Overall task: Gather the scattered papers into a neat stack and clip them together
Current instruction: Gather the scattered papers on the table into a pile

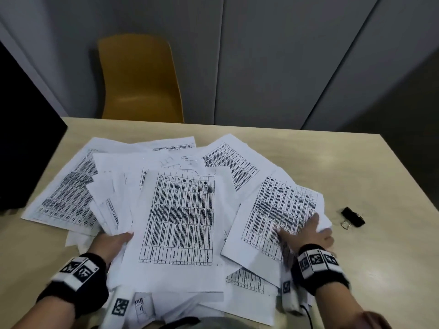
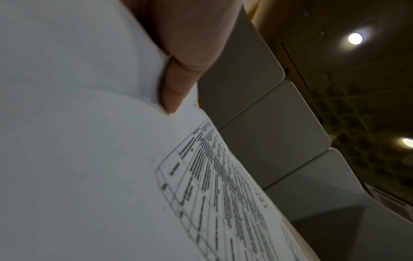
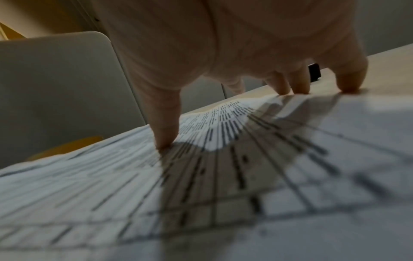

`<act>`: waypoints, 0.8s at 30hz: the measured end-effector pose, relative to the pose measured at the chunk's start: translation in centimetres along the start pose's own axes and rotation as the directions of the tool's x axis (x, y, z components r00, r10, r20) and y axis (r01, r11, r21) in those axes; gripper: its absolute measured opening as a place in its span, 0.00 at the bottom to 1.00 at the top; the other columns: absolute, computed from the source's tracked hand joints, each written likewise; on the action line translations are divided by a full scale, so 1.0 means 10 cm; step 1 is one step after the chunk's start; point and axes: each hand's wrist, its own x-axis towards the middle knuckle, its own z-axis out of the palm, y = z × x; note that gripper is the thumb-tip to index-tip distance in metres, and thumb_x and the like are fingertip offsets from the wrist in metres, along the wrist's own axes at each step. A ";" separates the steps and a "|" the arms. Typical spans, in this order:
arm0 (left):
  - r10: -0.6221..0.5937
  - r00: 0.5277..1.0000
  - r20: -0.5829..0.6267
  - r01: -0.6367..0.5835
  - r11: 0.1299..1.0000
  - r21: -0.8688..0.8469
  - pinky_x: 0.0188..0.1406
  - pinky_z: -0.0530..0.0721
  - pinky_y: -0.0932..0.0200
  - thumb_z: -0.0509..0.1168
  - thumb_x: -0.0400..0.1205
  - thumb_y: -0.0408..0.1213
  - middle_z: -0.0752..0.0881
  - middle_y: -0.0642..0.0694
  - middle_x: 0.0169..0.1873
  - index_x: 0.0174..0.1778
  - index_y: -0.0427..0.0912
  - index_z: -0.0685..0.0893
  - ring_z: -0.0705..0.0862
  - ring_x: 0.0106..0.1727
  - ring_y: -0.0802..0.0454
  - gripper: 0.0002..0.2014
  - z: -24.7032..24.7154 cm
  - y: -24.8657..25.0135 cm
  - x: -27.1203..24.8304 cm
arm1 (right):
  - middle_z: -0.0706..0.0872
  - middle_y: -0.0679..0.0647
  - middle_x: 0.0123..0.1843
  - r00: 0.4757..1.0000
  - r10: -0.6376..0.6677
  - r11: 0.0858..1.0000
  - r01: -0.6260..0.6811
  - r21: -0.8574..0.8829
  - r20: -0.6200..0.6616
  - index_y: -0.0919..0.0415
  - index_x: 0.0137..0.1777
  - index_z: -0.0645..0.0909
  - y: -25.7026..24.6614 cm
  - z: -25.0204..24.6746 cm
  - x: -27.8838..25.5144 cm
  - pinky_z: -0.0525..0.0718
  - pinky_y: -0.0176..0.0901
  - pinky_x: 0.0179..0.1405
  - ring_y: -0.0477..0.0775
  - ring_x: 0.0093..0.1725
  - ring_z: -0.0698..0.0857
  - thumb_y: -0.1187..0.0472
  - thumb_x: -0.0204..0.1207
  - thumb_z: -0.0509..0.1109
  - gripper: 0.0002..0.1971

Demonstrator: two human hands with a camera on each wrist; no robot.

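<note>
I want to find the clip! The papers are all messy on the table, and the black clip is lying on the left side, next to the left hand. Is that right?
Not quite. The papers are messy on the table, but the black clip lies on the right side, just beyond the right hand, not by the left hand. The head view shows it.

Office: desk (image 1: 356, 162), printed papers (image 1: 180, 217), binder clip (image 1: 353, 217).

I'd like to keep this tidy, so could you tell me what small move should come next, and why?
Probably slide the right hand leftward, dragging its sheet toward the middle pile. The papers are fanned across the table, the left hand already grips the pile's left side, and the clip lies unused to the right.
</note>
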 end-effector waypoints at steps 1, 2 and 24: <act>0.009 1.000 0.015 -0.010 0.999 0.031 0.69 0.74 0.40 0.71 0.73 0.24 0.83 0.32 0.60 0.62 0.25 0.79 0.82 0.62 0.35 0.21 0.00 0.00 -0.01 | 0.50 0.68 0.80 1.000 -0.005 1.000 0.005 -0.025 0.002 0.50 0.81 0.41 0.01 0.00 0.00 0.60 0.70 0.74 0.70 0.78 0.54 0.35 0.60 0.75 0.57; 0.011 0.999 0.030 -0.013 0.998 0.064 0.68 0.75 0.40 0.72 0.72 0.23 0.84 0.34 0.58 0.61 0.24 0.79 0.83 0.60 0.36 0.21 -0.01 -0.01 0.01 | 0.53 0.68 0.79 0.999 -0.038 0.998 0.039 -0.048 0.004 0.48 0.81 0.41 -0.01 0.01 -0.02 0.62 0.67 0.73 0.70 0.77 0.57 0.37 0.60 0.76 0.57; -0.199 0.979 0.032 0.200 0.935 -0.292 0.33 0.86 0.53 0.61 0.80 0.28 0.84 0.41 0.14 0.43 0.24 0.80 0.84 0.17 0.48 0.08 -0.32 -0.03 -0.05 | 0.62 0.65 0.75 0.998 0.016 0.967 0.000 0.253 -0.062 0.51 0.66 0.70 -0.21 -0.01 0.29 0.68 0.60 0.71 0.68 0.72 0.63 0.65 0.65 0.76 0.30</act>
